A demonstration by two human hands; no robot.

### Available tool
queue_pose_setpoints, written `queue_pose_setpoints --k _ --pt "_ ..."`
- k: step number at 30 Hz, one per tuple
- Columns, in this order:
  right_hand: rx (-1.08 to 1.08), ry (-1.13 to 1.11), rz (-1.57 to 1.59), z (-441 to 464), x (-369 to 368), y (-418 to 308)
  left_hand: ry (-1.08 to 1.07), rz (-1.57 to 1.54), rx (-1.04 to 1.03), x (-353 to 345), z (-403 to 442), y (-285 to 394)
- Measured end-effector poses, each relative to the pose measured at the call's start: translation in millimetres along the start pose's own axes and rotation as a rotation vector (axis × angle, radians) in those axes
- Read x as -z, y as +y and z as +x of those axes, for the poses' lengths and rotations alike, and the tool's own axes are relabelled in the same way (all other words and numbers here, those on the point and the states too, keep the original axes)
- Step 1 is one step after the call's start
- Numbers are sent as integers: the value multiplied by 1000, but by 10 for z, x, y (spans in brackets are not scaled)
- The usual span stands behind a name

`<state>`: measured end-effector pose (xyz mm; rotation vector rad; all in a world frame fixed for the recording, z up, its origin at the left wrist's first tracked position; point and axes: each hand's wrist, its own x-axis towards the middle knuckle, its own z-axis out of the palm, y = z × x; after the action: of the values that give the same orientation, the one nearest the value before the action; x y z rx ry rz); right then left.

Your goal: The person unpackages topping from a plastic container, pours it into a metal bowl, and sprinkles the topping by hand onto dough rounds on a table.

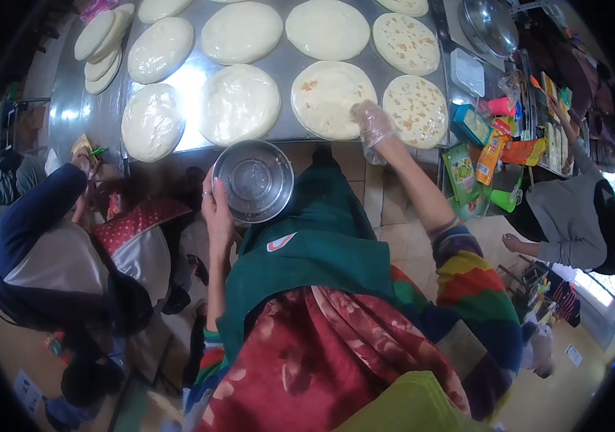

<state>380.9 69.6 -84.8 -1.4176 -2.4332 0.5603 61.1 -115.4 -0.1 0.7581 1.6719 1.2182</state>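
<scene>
My left hand [219,209] holds a round metal bowl [253,181] by its left side, in front of the table edge. Small bits lie on the bowl's bottom. My right hand [372,122], in a clear plastic glove, is at the right edge of a round flat dough [329,97] that bears a few brown pieces at its upper left. Its fingers are bunched together; whatever they hold is hidden. To the right lies a dough round [415,111] scattered with brown pieces. A plain glossy round [240,104] lies to the left.
More dough rounds [241,32] cover the metal table [282,131], with a stack [106,43] at its left. Packets [491,155], a green cup [505,199] and a metal lid [490,27] are at the right. People stand at left [63,252] and right [570,216].
</scene>
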Motion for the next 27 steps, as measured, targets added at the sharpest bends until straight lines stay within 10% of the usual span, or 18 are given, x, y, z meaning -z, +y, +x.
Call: queue_pose_setpoints --k 27 --pt "20 89 -17 628 -100 -280 -92 52 -54 -142 77 -8"
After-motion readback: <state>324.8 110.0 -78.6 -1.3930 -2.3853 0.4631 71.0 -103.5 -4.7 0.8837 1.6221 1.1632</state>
